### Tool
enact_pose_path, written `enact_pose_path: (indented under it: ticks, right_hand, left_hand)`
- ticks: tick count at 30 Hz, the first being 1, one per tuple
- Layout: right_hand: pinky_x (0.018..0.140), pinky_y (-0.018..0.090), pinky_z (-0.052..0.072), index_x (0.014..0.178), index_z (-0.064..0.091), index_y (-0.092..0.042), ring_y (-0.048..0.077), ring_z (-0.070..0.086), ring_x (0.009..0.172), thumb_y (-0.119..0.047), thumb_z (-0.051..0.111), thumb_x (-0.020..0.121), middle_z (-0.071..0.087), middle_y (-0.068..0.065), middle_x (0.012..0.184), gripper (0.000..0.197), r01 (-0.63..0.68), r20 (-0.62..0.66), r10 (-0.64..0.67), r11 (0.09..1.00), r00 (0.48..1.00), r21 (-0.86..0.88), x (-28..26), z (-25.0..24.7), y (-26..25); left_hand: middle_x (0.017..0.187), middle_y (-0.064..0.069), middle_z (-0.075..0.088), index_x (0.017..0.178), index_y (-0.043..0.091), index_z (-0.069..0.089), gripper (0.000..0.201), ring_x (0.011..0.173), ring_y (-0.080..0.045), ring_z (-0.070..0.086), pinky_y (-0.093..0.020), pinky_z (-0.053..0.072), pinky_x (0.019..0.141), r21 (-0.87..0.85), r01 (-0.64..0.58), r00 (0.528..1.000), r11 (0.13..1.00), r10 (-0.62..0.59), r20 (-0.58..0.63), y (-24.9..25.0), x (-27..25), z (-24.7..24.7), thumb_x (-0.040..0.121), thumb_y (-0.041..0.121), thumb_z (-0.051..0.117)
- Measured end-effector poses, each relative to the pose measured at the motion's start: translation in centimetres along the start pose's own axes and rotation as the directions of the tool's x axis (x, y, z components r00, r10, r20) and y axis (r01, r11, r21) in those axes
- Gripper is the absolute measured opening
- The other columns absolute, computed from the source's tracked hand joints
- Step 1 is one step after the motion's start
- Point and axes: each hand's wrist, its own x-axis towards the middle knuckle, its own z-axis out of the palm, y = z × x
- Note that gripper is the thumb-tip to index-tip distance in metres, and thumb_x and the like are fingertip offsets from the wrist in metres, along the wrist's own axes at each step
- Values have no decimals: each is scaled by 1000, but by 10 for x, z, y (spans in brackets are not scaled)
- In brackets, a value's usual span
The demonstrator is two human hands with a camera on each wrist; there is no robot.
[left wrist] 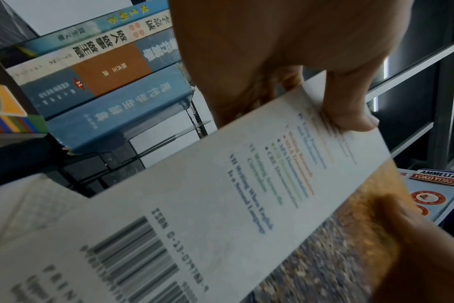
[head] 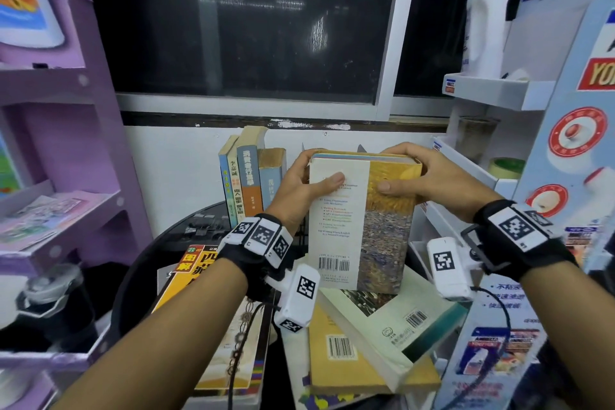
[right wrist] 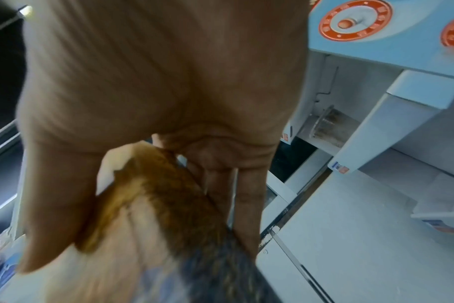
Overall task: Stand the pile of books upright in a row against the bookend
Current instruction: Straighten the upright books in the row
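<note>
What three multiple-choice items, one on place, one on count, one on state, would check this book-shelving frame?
1. Where do the standing books sit relative to the held book?
A. To its left
B. To its right
C. Under it

2. How many books already stand in the row?
A. One
B. Four
C. Seven

3. How is the held book gripped?
A. Left hand alone
B. Right hand alone
C. Both hands

Answers:
1 A, the row stands left of the held book in the head view.
2 B, four spines show side by side.
3 C, each hand has a thumb on the back cover, fingers curled over the top edge.
</note>
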Motion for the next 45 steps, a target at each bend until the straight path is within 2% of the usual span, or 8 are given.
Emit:
enact_pose_path:
  ticks: [4,8,17,26,32,35,40,45]
  right_hand:
    - [58,27,56,118,61,-27,14,72,84,-18,79,74,71,1,105,48,-20,125,32,995,992,-97,-2,-5,-13]
    - [59,35,59,131,53,-41,20,73,85,-26,84,67,67,-1,111,73,-38,175,77,976,981,-216,2,0,-26]
    - [61,26,57,129,57,-36,13,68,82,-29,83,69,68,-1,106,65,-12,-54,-10,922,998,-388,5,30,-38]
    - [54,17,52,131,58,-27,7,67,75,-27,82,72,69,-6,94,63,-35,-169,-22,945,985,-327,29,49,-34]
    - [65,21,52,135,56,-23,13,65,85,-26,80,74,67,0,105,65,-28,-236,-49,950,970,-312,59,57,-35]
    - [64,19,47,135,56,-23,15,62,91,-28,80,74,64,1,110,66,-16,-247,-72,941,966,-338,74,60,-36]
    - [91,36,52,132,57,-28,26,55,113,-33,80,70,65,5,111,66,0,-231,-93,928,968,-374,97,63,-34]
    - [80,28,49,129,59,-28,23,56,109,-30,81,73,66,3,107,60,17,-206,-104,923,973,-385,111,62,-33]
  left_hand:
    - [99,-5,72,123,16,53,45,88,-22,70,-37,57,73,13,-8,999,1000,8,36,3,4,-4,82,9,70]
    - [98,-4,71,119,15,55,37,86,-19,68,-31,55,72,62,8,998,998,-12,63,5,10,-8,84,11,67]
    - [110,-6,69,119,10,59,31,96,-17,65,-30,52,82,207,-6,1000,978,9,-16,8,16,-24,89,17,65]
    - [119,-3,64,119,13,61,31,110,-14,60,-26,46,97,390,-66,910,918,216,-353,31,31,-72,88,12,63]
    - [120,2,62,122,20,61,39,112,-16,55,-31,45,95,742,27,838,670,389,-382,37,45,-102,85,31,66]
    - [130,-5,59,127,18,58,51,120,-24,52,-40,42,103,856,101,873,508,367,-321,33,60,-108,82,40,67]
    - [138,-8,53,133,13,52,64,126,-28,48,-43,37,106,952,173,936,251,258,-238,21,80,-115,84,55,57]
    - [144,-2,46,136,19,46,78,129,-25,44,-43,33,108,966,211,932,149,266,-245,7,91,-123,76,68,53]
